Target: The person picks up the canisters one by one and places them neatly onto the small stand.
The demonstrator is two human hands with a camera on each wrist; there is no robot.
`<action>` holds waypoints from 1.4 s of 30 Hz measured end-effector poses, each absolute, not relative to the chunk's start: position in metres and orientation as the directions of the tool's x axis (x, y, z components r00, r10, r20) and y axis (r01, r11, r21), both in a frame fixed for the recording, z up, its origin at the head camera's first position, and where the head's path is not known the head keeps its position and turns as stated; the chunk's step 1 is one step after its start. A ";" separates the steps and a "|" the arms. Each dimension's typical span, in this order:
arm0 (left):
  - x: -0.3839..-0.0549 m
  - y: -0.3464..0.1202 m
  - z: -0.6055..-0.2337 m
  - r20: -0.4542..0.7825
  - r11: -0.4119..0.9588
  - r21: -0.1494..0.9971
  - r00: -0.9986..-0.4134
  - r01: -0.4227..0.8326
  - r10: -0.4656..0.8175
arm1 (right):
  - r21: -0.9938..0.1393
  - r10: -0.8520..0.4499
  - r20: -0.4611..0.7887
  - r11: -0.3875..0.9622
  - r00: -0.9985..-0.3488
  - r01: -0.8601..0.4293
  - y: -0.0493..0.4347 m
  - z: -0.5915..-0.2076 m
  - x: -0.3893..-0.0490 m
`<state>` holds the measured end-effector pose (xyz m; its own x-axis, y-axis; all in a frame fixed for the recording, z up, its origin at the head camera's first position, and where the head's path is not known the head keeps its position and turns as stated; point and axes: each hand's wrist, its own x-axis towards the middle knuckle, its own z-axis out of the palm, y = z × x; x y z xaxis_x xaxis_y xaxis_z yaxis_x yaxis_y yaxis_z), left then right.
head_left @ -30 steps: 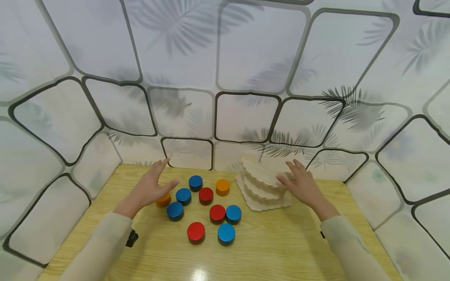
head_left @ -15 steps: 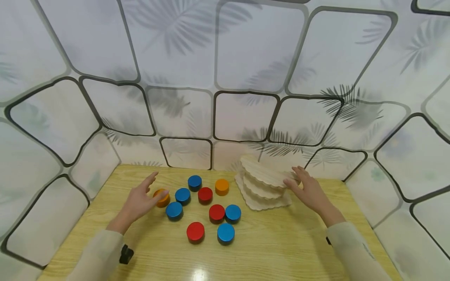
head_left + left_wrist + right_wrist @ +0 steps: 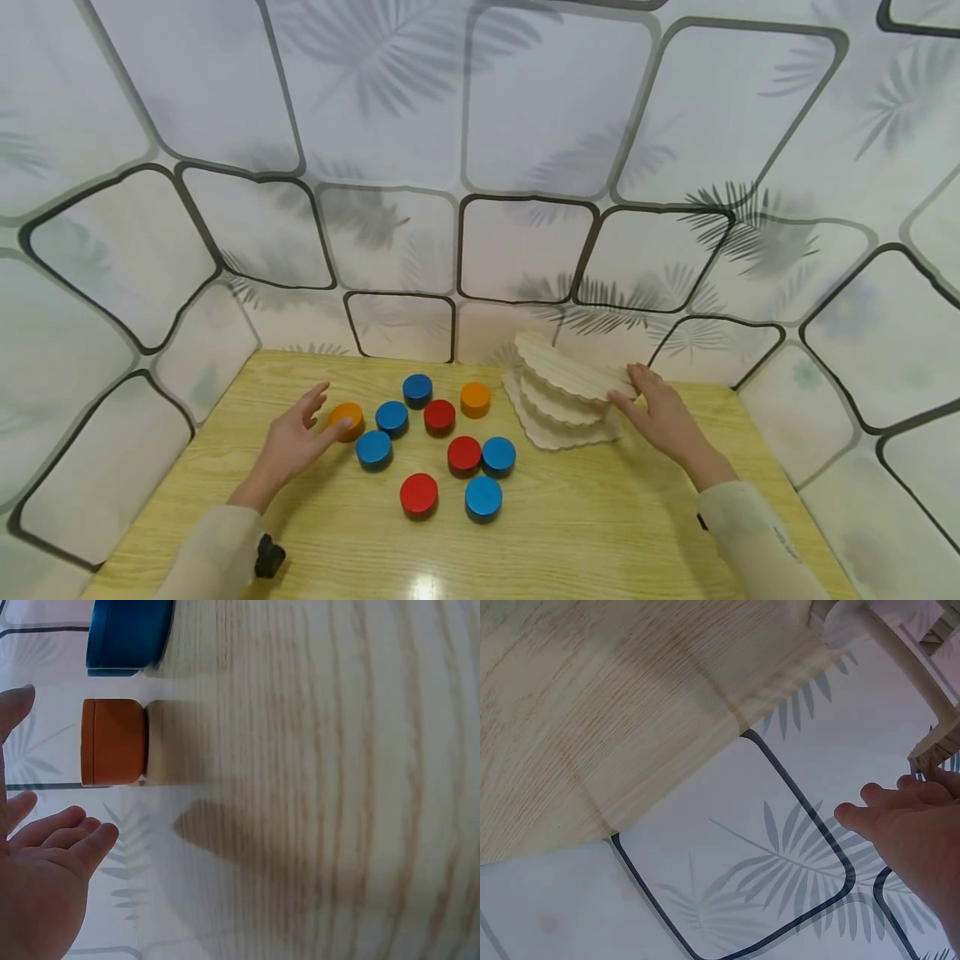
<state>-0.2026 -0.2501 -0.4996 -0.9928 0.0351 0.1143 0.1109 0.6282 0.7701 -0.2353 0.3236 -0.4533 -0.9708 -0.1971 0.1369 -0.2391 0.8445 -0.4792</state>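
Observation:
My left hand (image 3: 288, 442) hovers beside an orange round tin (image 3: 346, 422), fingers spread and holding nothing. In the left wrist view, its fingers (image 3: 97, 844) stand apart from the orange tin (image 3: 116, 742), which has a lid seam. Two blue tins (image 3: 373, 451) sit just right of it. On the right, a pale tiered stand (image 3: 562, 410) with scalloped edges leans against the wall side. My right hand (image 3: 663, 421) pinches the right end of its top tier (image 3: 573, 371) between thumb and fingers. The right wrist view shows only part of the stand (image 3: 934, 746) at those fingertips.
Several more tins lie about mid-table: red ones (image 3: 418, 496), blue ones (image 3: 483, 500) and another orange one (image 3: 475, 400). The wooden table (image 3: 570, 533) ends at a patterned wall (image 3: 525, 250) behind and at both sides.
My left hand has drawn back and down to the left, uncovering the orange tin. My right hand has shifted slightly right to the end of the stand's top tier. The tins have stayed put.

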 end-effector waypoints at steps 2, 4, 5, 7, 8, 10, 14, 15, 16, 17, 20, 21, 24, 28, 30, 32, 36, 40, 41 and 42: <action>-0.202 -0.250 -0.502 0.104 0.629 0.771 -0.994 0.102 0.033 | -0.467 -0.200 0.136 0.851 -0.970 -0.241 0.324 -0.454 -0.236; -0.203 -0.250 -0.504 0.087 0.622 0.778 -0.996 0.089 0.034 | -0.462 -0.201 0.131 0.854 -0.971 -0.239 0.324 -0.454 -0.236; -0.203 -0.250 -0.505 0.083 0.623 0.777 -0.996 0.089 0.039 | -0.462 -0.202 0.131 0.854 -0.971 -0.240 0.324 -0.454 -0.235; -0.204 -0.250 -0.508 0.071 0.611 0.788 -0.997 0.081 0.042 | -0.459 -0.202 0.127 0.856 -0.971 -0.238 0.324 -0.455 -0.235; -0.204 -0.250 -0.509 0.065 0.603 0.794 -0.997 0.078 0.043 | -0.460 -0.200 0.124 0.856 -0.972 -0.235 0.324 -0.455 -0.235; -0.205 -0.249 -0.510 0.059 0.596 0.800 -0.997 0.075 0.047 | -0.459 -0.199 0.120 0.857 -0.973 -0.232 0.324 -0.455 -0.235; -0.205 -0.249 -0.513 0.069 0.604 0.793 -0.997 0.082 0.046 | -0.461 -0.198 0.120 0.857 -0.973 -0.232 0.324 -0.454 -0.235; -0.205 -0.249 -0.513 0.073 0.610 0.788 -0.996 0.086 0.046 | -0.461 -0.199 0.121 0.857 -0.973 -0.232 0.324 -0.454 -0.235; -0.205 -0.249 -0.514 0.077 0.613 0.785 -0.996 0.088 0.043 | -0.460 -0.200 0.121 0.857 -0.972 -0.233 0.323 -0.454 -0.235; -0.205 -0.249 -0.514 0.081 0.618 0.781 -0.996 0.090 0.042 | -0.461 -0.200 0.121 0.856 -0.972 -0.233 0.323 -0.454 -0.235; -0.205 -0.248 -0.515 0.089 0.630 0.770 -0.995 0.095 0.042 | -0.465 -0.202 0.121 0.854 -0.972 -0.235 0.323 -0.453 -0.235; -0.205 -0.248 -0.516 0.092 0.636 0.766 -0.995 0.098 0.042 | -0.464 -0.202 0.122 0.854 -0.972 -0.236 0.323 -0.453 -0.235; -0.206 -0.248 -0.517 0.097 0.647 0.755 -0.994 0.103 0.046 | -0.465 -0.202 0.123 0.854 -0.972 -0.236 0.323 -0.453 -0.234; -0.207 -0.248 -0.519 0.087 0.658 0.747 -0.995 0.094 0.043 | -0.462 -0.203 0.120 0.855 -0.972 -0.236 0.325 -0.453 -0.235; -0.207 -0.248 -0.520 0.074 0.662 0.745 -0.997 0.081 0.038 | -0.461 -0.206 0.122 0.854 -0.971 -0.239 0.326 -0.455 -0.236; -0.207 -0.248 -0.520 0.062 0.662 0.746 -0.998 0.067 0.030 | -0.457 -0.212 0.131 0.854 -0.968 -0.249 0.326 -0.456 -0.237; -0.209 -0.248 -0.519 0.044 0.654 0.755 -0.999 0.051 0.028 | -0.449 -0.217 0.137 0.856 -0.966 -0.256 0.327 -0.456 -0.240; -0.209 -0.247 -0.517 0.031 0.663 0.747 -0.999 0.047 0.035 | -0.450 -0.215 0.101 0.861 -0.971 -0.237 0.326 -0.453 -0.238; -0.209 -0.247 -0.516 0.029 0.664 0.746 -0.999 0.046 0.037 | -0.450 -0.214 0.094 0.862 -0.972 -0.233 0.326 -0.452 -0.238; -0.209 -0.247 -0.516 0.026 0.665 0.745 -0.999 0.044 0.038 | -0.451 -0.214 0.089 0.862 -0.973 -0.231 0.326 -0.452 -0.238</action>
<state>-0.2094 -0.2472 -0.5156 -0.9990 0.0378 0.0257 0.0443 0.6651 0.7454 -0.2381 0.3255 -0.4517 -0.9728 -0.2138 0.0889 -0.2307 0.8624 -0.4507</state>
